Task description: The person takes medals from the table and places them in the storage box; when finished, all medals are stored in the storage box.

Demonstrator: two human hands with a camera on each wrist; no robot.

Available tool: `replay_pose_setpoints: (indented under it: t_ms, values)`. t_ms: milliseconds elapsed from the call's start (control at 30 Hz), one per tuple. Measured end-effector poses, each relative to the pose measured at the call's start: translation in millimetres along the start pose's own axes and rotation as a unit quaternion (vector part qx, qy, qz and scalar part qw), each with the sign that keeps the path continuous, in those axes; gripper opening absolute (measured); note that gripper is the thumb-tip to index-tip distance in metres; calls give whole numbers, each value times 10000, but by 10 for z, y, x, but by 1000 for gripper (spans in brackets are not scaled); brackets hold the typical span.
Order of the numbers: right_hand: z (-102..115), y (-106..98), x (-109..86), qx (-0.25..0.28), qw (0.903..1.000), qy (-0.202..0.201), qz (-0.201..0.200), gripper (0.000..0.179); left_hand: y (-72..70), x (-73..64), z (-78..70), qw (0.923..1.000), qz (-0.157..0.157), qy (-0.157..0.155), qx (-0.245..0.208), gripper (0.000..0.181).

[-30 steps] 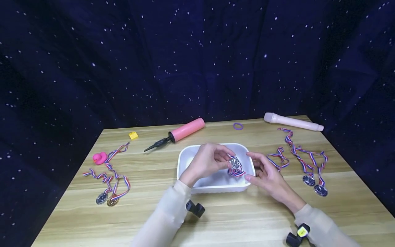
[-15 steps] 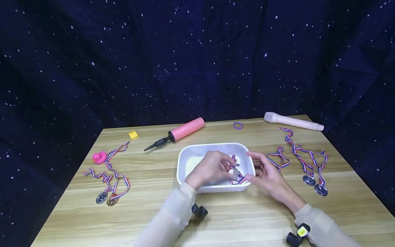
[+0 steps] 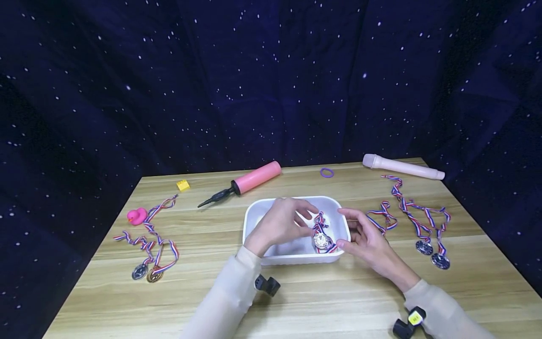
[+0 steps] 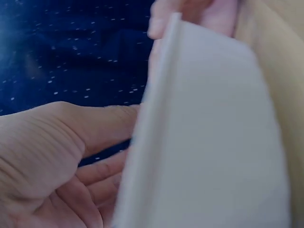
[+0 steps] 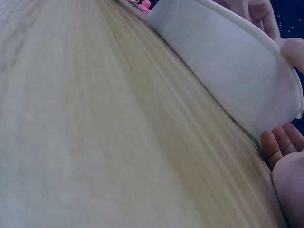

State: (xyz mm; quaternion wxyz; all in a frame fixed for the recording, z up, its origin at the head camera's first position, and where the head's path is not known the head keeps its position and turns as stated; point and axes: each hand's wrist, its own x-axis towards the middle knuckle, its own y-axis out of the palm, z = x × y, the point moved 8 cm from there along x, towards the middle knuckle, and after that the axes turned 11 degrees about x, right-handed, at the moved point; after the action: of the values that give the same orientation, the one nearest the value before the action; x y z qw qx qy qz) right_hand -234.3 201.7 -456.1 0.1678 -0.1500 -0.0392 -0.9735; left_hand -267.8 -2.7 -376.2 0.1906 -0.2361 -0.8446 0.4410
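We see the left hand (image 3: 280, 223), fingers parted and holding nothing, just beside a ribboned medal (image 3: 321, 240) in the white tray (image 3: 296, 259), whose end the right hand (image 3: 367, 240) grips.

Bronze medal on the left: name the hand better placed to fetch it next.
Left hand, probably: it is nearer the bronze medal and appears free, while the right hand touches the white tray.
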Motion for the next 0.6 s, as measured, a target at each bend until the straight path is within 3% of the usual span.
replay_pose_setpoints:
  t_ms: [300,600]
  values:
    - [14,5,2,52,10000,-51,5,75,-403,-67,-52,9937,-802,526,-588,57]
    - [3,1,0,33,10000,-23,-22,74,-802,-223,-5,9847,-1448,757,-601,51]
